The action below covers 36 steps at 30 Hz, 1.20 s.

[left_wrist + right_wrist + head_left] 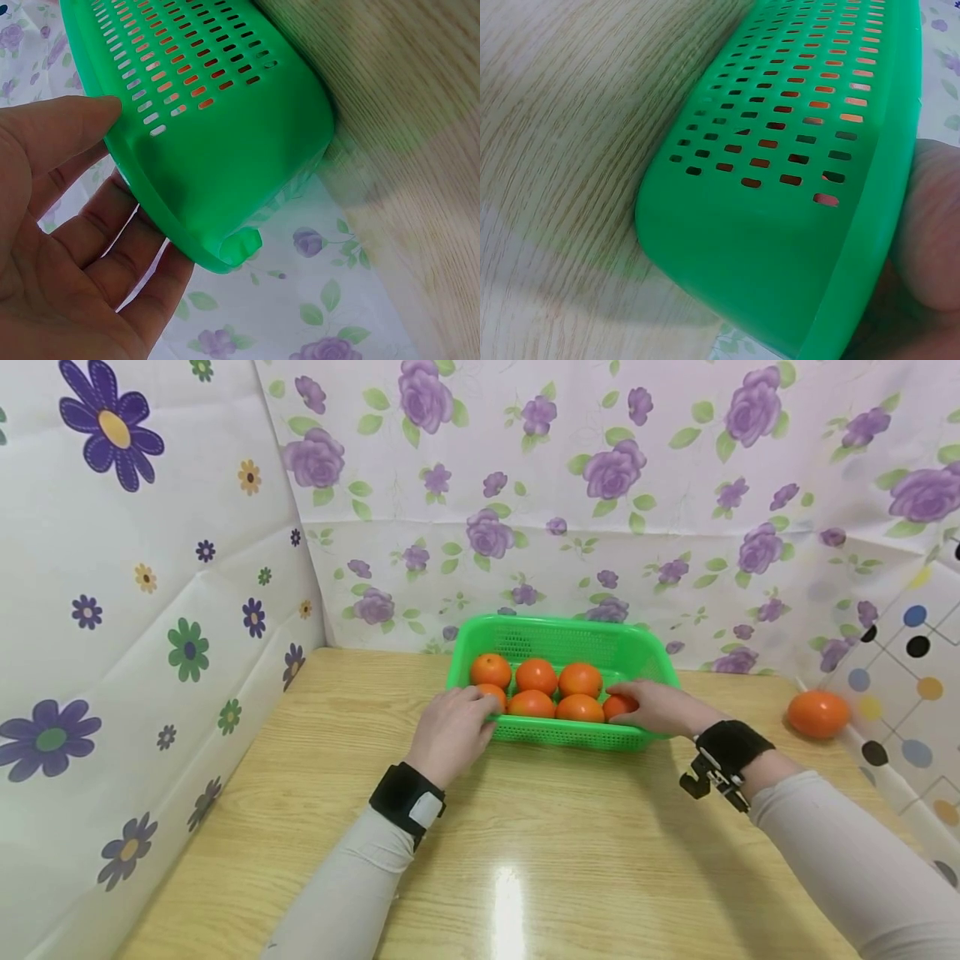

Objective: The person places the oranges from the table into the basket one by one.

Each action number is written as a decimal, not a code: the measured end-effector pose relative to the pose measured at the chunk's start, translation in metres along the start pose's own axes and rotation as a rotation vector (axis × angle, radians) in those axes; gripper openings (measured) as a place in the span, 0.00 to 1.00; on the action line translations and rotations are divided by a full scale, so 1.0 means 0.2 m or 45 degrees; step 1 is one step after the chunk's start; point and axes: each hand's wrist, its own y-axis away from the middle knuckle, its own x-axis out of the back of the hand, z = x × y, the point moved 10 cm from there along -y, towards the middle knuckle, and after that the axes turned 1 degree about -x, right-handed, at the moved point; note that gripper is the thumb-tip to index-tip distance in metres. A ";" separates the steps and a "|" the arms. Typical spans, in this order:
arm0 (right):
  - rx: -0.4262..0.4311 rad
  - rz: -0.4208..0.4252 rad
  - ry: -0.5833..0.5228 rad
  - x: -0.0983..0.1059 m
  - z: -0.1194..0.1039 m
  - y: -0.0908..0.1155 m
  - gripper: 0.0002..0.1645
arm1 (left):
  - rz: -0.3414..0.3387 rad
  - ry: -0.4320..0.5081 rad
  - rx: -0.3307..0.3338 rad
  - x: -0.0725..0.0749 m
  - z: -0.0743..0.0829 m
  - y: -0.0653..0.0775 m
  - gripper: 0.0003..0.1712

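A green plastic basket (570, 739) with slotted walls stands at the back of the table, with several oranges (536, 677) in two rows inside. At its front left corner my left hand (455, 727) holds the rim, the thumb outside and the fingers passing behind the edge in the left wrist view. My right hand (660, 706) reaches over the front right corner, its fingers around the orange (618, 706) there. In the right wrist view, the basket wall (735, 225) hides that orange and most of the fingers.
Another orange (818, 714) lies alone on the wooden table (570, 843) at the right, by the dotted side sheet (918, 681). Floral sheets (525, 568) stand behind the basket and along the left side.
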 end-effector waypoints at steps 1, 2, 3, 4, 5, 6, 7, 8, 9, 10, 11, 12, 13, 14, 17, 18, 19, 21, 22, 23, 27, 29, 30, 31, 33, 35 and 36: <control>-0.002 0.000 -0.001 0.00 0.00 0.00 0.40 | 0.001 0.001 0.001 0.00 0.00 0.00 0.09; -0.001 0.001 0.001 0.00 0.00 0.00 0.40 | 0.001 0.002 0.001 0.00 0.00 0.00 0.09; -0.001 0.001 -0.001 0.00 0.00 0.00 0.40 | -0.001 0.004 0.003 0.00 0.00 0.00 0.09; 0.000 0.002 -0.003 0.00 -0.01 0.00 0.40 | 0.001 0.002 0.003 0.00 0.00 0.00 0.09; 0.001 0.003 -0.004 0.00 -0.01 0.00 0.39 | 0.001 0.002 0.003 0.00 0.00 0.00 0.09; 0.003 0.004 -0.003 0.00 -0.01 0.00 0.39 | -0.001 0.005 0.005 0.00 0.00 0.00 0.09; 0.003 0.005 -0.005 0.00 -0.01 0.00 0.39 | -0.001 0.006 0.006 0.00 0.00 0.00 0.09; 0.003 0.005 -0.005 0.00 -0.01 0.00 0.39 | -0.003 0.007 0.007 0.00 0.00 0.00 0.09; 0.002 0.006 -0.005 0.00 0.00 0.00 0.39 | -0.003 0.008 0.007 0.00 0.00 0.00 0.09; 0.003 0.006 -0.002 0.00 0.00 0.00 0.39 | 0.002 0.003 0.005 0.00 0.00 0.00 0.09; 0.003 0.006 0.000 0.00 0.00 0.00 0.39 | 0.001 0.004 0.006 0.00 0.00 0.00 0.09; 0.002 0.005 0.001 0.00 0.01 0.00 0.39 | 0.005 0.001 0.004 0.00 0.00 0.00 0.09; 0.001 0.004 0.000 0.00 0.01 -0.01 0.39 | 0.009 -0.002 0.002 0.00 0.00 0.00 0.09; 0.004 0.004 0.002 -0.01 0.01 -0.01 0.39 | 0.013 -0.007 -0.001 0.01 0.00 0.00 0.09; 0.013 0.007 0.002 0.00 0.01 -0.01 0.39 | 0.012 -0.002 0.001 0.00 0.00 0.00 0.09; 0.015 0.008 0.000 0.00 0.01 -0.01 0.39 | 0.013 -0.001 0.001 0.00 0.00 0.00 0.09; 0.018 0.009 -0.005 0.00 0.01 -0.01 0.38 | 0.011 0.001 0.003 0.00 0.00 0.00 0.09; 0.023 0.013 -0.006 0.00 0.00 0.00 0.38 | 0.009 0.007 0.005 0.00 0.00 0.00 0.09; 0.022 0.015 -0.005 0.00 0.00 0.00 0.38 | 0.011 0.007 0.004 0.00 0.00 0.00 0.09; 0.021 0.017 -0.006 0.00 0.00 0.00 0.38 | 0.014 0.007 0.002 0.00 0.00 0.00 0.09; 0.017 0.027 -0.013 0.01 -0.01 0.01 0.37 | 0.015 0.013 -0.003 0.01 0.00 0.00 0.09; 0.021 0.036 -0.024 0.01 -0.02 0.02 0.36 | 0.014 0.017 -0.004 0.01 0.00 0.00 0.09; 0.026 0.041 -0.030 0.02 -0.02 0.03 0.36 | 0.014 0.020 -0.004 0.01 0.01 0.00 0.09; 0.025 0.046 -0.039 0.02 -0.02 0.03 0.36 | 0.013 0.022 -0.005 0.01 0.01 0.00 0.09; 0.025 0.059 -0.049 0.02 -0.02 0.04 0.36 | 0.008 0.023 -0.002 0.01 0.00 0.00 0.09; 0.025 0.078 -0.047 0.03 -0.02 0.04 0.36 | -0.001 0.023 0.000 0.00 0.00 0.00 0.09; 0.023 0.088 -0.043 0.03 -0.01 0.04 0.36 | -0.006 0.020 0.002 0.00 0.00 0.00 0.09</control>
